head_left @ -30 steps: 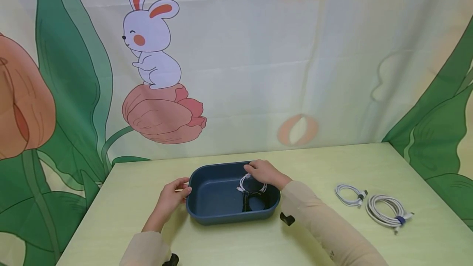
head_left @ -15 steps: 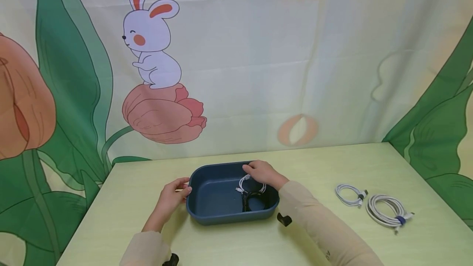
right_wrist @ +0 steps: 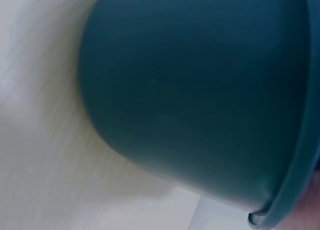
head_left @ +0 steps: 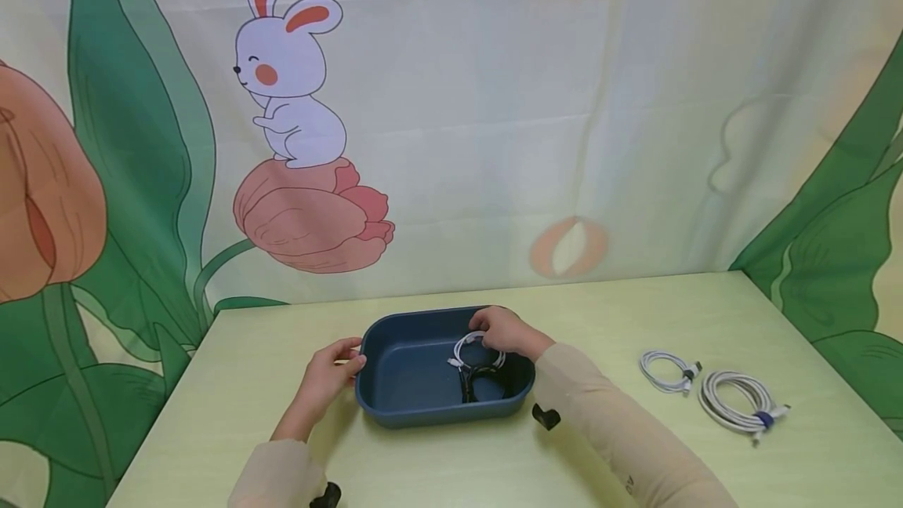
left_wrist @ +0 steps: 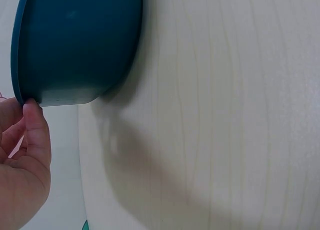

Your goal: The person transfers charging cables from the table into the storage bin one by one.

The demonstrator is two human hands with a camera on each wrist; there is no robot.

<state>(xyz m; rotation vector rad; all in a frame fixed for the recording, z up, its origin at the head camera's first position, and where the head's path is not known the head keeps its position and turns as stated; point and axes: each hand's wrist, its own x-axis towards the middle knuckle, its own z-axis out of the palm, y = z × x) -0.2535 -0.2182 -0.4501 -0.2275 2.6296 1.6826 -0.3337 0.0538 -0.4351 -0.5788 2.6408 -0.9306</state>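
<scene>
A dark blue oblong bin [head_left: 444,415] stands on the table. My left hand [head_left: 328,375] pinches its left rim between thumb and fingers; the left wrist view shows the thumb [left_wrist: 37,125] against the outer wall. Over the bin's right end reaches my right hand [head_left: 509,333], fingers curled down at the top of a coiled white charging cable [head_left: 460,350], which it pinches. Just below that coil lies a black coiled cable [head_left: 467,384] on the bin floor. In the right wrist view the bin's wall hides most of the right hand [right_wrist: 305,210].
To the right on the table [head_left: 607,453] lie a thin white cable coil [head_left: 661,382] with a black tie and a thicker white coil [head_left: 734,420] with a blue tie. A printed curtain [head_left: 451,139] hangs behind the table's far edge.
My right hand's fingers have curled inward and down at the white cable, which has shifted slightly left. The left hand and the bin have stayed in place.
</scene>
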